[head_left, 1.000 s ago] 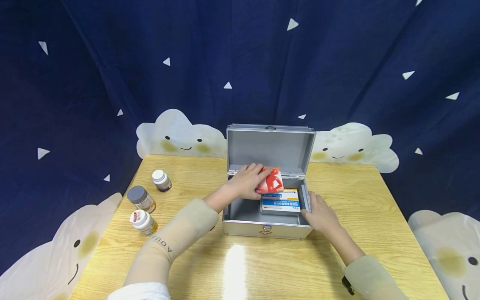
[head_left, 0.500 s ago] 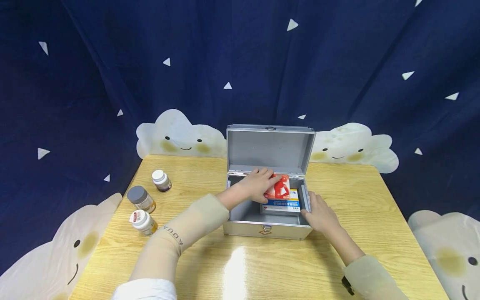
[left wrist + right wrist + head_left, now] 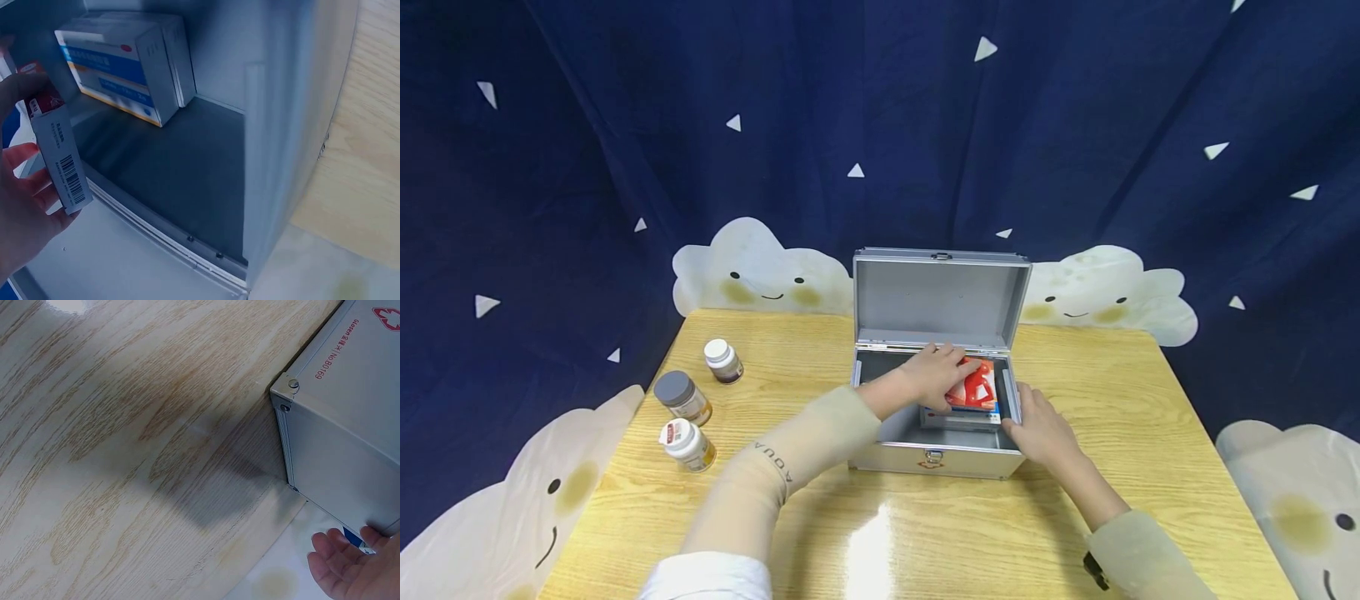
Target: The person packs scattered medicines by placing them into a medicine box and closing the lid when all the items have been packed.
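Note:
An open silver metal case [image 3: 889, 457] stands on the table in the head view. My left hand [image 3: 934, 377] grips a small red and white medicine box [image 3: 976, 387] inside the case. The left wrist view shows the barcoded side of this medicine box [image 3: 59, 159] between thumb and fingers. Below it in the head view lie blue and white medicine boxes [image 3: 958, 419], partly hidden; two of these boxes [image 3: 119, 69] show in the left wrist view. My right hand [image 3: 1042, 427] holds the case's right rim, thumb over it and fingers outside [image 3: 328, 559].
Three capped pill bottles stand on the table's left: a small white-capped bottle [image 3: 723, 362], a grey-capped bottle [image 3: 683, 398] and a white bottle [image 3: 688, 445]. Behind the table hangs a dark blue curtain [image 3: 790, 150]. The case's lid [image 3: 942, 300] stands upright at the back.
My left hand has carried the red medicine box rightward and slightly toward me, over the blue and white boxes. The right hand has stayed on the rim.

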Demonstrator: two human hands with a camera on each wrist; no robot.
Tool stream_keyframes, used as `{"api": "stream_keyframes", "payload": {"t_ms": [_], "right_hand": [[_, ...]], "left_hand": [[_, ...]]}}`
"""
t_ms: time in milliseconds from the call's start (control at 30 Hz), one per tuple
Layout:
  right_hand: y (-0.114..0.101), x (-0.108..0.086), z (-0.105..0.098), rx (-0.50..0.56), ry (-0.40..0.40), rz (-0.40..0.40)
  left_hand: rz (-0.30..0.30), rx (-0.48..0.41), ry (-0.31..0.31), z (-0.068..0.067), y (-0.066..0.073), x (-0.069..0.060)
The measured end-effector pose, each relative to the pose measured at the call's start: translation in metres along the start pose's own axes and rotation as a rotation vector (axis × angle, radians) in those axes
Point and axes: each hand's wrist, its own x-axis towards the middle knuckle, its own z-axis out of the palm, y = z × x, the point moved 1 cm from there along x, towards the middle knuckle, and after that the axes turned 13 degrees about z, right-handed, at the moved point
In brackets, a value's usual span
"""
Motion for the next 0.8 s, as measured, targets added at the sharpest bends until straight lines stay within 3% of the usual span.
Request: {"api": "stream_keyframes", "payload": {"t_ms": [433, 800], "right_hand": [[-0.002, -0.002, -0.002, 0.007, 0.005, -0.011], [-0.002, -0.002, -0.003, -0.002, 0.009, -0.017]], "left_hand": [[-0.033, -0.039, -0.008, 0.007, 0.003, 0.016], [-0.036, -0.022, -0.047, 0.012, 0.005, 0.022]]}}
